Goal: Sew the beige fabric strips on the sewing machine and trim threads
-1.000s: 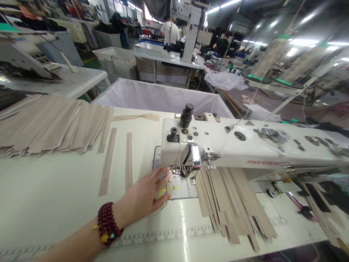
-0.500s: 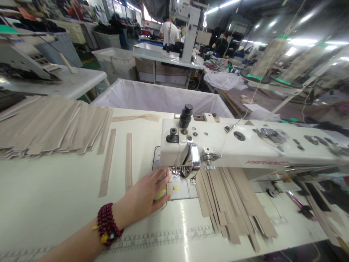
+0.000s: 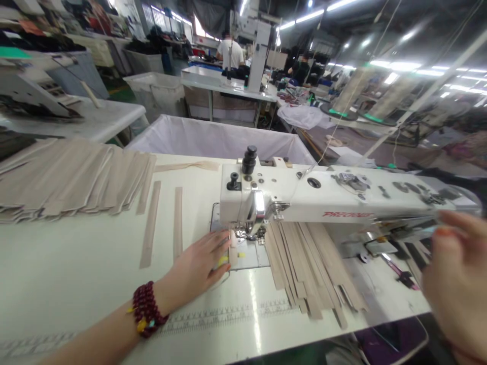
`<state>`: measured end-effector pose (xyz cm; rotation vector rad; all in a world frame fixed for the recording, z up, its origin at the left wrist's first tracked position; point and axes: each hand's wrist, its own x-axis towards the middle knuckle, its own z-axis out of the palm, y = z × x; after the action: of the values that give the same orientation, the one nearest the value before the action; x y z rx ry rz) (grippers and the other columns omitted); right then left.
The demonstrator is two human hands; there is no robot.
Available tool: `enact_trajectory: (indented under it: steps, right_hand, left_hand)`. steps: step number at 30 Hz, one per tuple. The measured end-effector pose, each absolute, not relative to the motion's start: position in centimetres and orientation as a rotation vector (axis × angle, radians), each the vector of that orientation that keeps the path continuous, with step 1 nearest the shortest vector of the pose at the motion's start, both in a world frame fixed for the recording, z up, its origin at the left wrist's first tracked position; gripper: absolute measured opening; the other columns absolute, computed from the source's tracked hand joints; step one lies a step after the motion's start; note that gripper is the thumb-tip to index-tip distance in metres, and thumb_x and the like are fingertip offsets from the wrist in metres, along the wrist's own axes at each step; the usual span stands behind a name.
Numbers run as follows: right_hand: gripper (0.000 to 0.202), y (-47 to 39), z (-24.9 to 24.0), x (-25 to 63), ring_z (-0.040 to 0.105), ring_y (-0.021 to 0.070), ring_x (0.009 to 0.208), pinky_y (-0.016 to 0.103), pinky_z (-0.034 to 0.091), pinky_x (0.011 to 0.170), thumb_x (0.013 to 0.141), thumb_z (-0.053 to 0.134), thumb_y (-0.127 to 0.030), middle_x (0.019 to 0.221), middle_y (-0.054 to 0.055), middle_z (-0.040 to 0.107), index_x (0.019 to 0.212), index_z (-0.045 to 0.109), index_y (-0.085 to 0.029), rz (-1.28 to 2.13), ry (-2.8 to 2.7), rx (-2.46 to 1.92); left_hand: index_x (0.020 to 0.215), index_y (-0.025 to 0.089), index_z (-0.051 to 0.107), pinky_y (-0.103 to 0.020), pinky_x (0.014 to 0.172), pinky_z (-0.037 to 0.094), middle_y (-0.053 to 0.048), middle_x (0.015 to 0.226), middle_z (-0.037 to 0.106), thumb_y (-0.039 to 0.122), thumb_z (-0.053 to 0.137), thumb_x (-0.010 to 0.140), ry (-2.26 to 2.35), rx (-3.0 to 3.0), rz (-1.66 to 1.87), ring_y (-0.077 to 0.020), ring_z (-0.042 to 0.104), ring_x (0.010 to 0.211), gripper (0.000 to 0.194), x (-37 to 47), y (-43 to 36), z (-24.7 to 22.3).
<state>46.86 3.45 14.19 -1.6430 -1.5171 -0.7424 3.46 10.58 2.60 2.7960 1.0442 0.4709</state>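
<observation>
My left hand (image 3: 200,261) lies on the machine bed with its fingers stretched out and apart. The fingertips touch a short beige fabric strip (image 3: 233,255) beside the presser foot (image 3: 245,233) of a white sewing machine (image 3: 300,195). Part of that strip is hidden under the hand and the foot. My right hand (image 3: 456,284) is raised at the right edge, in front of the machine's arm. It is smeared by motion, so what its fingers do is unclear. Under the machine's arm lies a fanned bundle of beige strips (image 3: 304,268).
Left of my hand lie two loose strips (image 3: 151,225) and a large pile of beige pieces (image 3: 76,175). A printed ruler (image 3: 228,315) runs along the front. Small scissors (image 3: 399,274) rest at the right. Behind the table stands a cloth-lined bin (image 3: 228,137); people work farther back.
My right hand has come into view at the right edge. The left hand stays at the strip by the presser foot. The camera view has shifted slightly.
</observation>
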Motion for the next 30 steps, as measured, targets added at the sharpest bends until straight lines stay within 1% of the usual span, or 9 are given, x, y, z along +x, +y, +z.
enact_trajectory:
  steps: [2, 4, 6, 9, 14, 19, 21, 27, 30]
  right_hand:
    - [0.028, 1.8, 11.9, 39.1, 0.059, 0.0259, 0.11, 0.051, 0.04, 0.102, 0.097, 0.047, -0.024, 0.115, 0.009, 0.065, 0.123, 0.057, -0.022, -0.347, -2.02, -1.48]
    - [0.032, 1.3, 9.3, 32.3, 0.057, 0.0243, 0.117, 0.056, 0.024, 0.114, 0.095, 0.051, -0.025, 0.122, 0.003, 0.066, 0.127, 0.055, -0.025, -0.102, -2.407, -1.4]
    - [0.027, 1.9, 6.9, 27.5, 0.056, 0.0217, 0.119, 0.053, 0.016, 0.119, 0.095, 0.054, -0.024, 0.124, 0.0, 0.066, 0.122, 0.057, -0.026, 0.032, -2.383, -1.413]
    - [0.032, 3.5, 4.6, 24.2, 0.055, 0.0216, 0.12, 0.055, 0.016, 0.119, 0.094, 0.06, -0.029, 0.121, 0.002, 0.066, 0.125, 0.055, -0.026, 0.088, -2.3, -1.499]
    - [0.031, 4.3, 4.0, 23.9, 0.057, 0.0215, 0.115, 0.054, 0.021, 0.119, 0.089, 0.068, -0.033, 0.115, 0.001, 0.067, 0.118, 0.059, -0.026, 0.047, -2.327, -1.514]
    - [0.031, 3.9, 3.3, 23.8, 0.055, 0.0202, 0.119, 0.047, 0.003, 0.123, 0.09, 0.066, -0.034, 0.118, 0.0, 0.068, 0.118, 0.059, -0.022, -0.027, -2.285, -1.415]
    - [0.031, 3.8, 3.1, 23.7, 0.055, 0.0199, 0.119, 0.046, 0.0, 0.123, 0.091, 0.065, -0.032, 0.117, 0.0, 0.068, 0.119, 0.059, -0.022, -0.032, -2.29, -1.403]
    - [0.029, 4.3, 3.5, 23.6, 0.057, 0.0207, 0.114, 0.049, 0.008, 0.123, 0.091, 0.065, -0.031, 0.112, 0.002, 0.07, 0.117, 0.06, -0.02, -0.019, -2.302, -1.403]
    - [0.029, 4.7, 3.9, 23.7, 0.059, 0.0199, 0.111, 0.048, 0.006, 0.123, 0.091, 0.064, -0.03, 0.114, 0.001, 0.07, 0.119, 0.06, -0.021, -0.015, -2.316, -1.406]
  left_hand:
    - [0.133, 0.01, 0.053, -0.048, 0.11, 0.045, -0.017, 0.144, 0.053, 0.03, 0.051, 0.096, 1.018, 2.839, 0.49, -0.0303, 0.05, 0.132, 0.043, 3.3, 10.3, 2.4]
    - [0.135, 0.009, 0.052, -0.049, 0.11, 0.046, -0.017, 0.145, 0.052, 0.029, 0.051, 0.096, 0.992, 2.872, 0.502, -0.0303, 0.05, 0.132, 0.044, 3.1, 10.2, 2.2]
    - [0.136, 0.009, 0.051, -0.051, 0.109, 0.047, -0.017, 0.145, 0.052, 0.03, 0.051, 0.095, 0.958, 2.89, 0.506, -0.0307, 0.05, 0.132, 0.046, 3.0, 10.3, 2.0]
    - [0.137, 0.012, 0.051, -0.053, 0.109, 0.045, -0.015, 0.146, 0.052, 0.03, 0.053, 0.095, 0.91, 2.892, 0.496, -0.0309, 0.049, 0.133, 0.046, 2.7, 10.5, 1.6]
    - [0.137, 0.015, 0.052, -0.057, 0.107, 0.045, -0.014, 0.144, 0.054, 0.03, 0.054, 0.093, 0.913, 2.884, 0.478, -0.0326, 0.05, 0.132, 0.046, 2.6, 10.8, 1.5]
    - [0.136, 0.015, 0.053, -0.058, 0.109, 0.042, -0.014, 0.142, 0.056, 0.029, 0.054, 0.093, 0.909, 2.914, 0.448, -0.0325, 0.051, 0.13, 0.045, 2.7, 10.9, 1.6]
    - [0.135, 0.015, 0.054, -0.058, 0.109, 0.041, -0.014, 0.141, 0.057, 0.029, 0.054, 0.093, 0.904, 2.929, 0.443, -0.0326, 0.052, 0.13, 0.045, 2.7, 11.0, 1.6]
    - [0.135, 0.015, 0.053, -0.057, 0.108, 0.041, -0.013, 0.138, 0.06, 0.025, 0.053, 0.092, 0.896, 2.937, 0.429, -0.0315, 0.054, 0.127, 0.044, 2.7, 11.5, 1.5]
    - [0.134, 0.015, 0.054, -0.056, 0.109, 0.039, -0.013, 0.135, 0.061, 0.024, 0.053, 0.092, 0.913, 2.919, 0.423, -0.031, 0.053, 0.127, 0.043, 2.9, 11.6, 1.5]
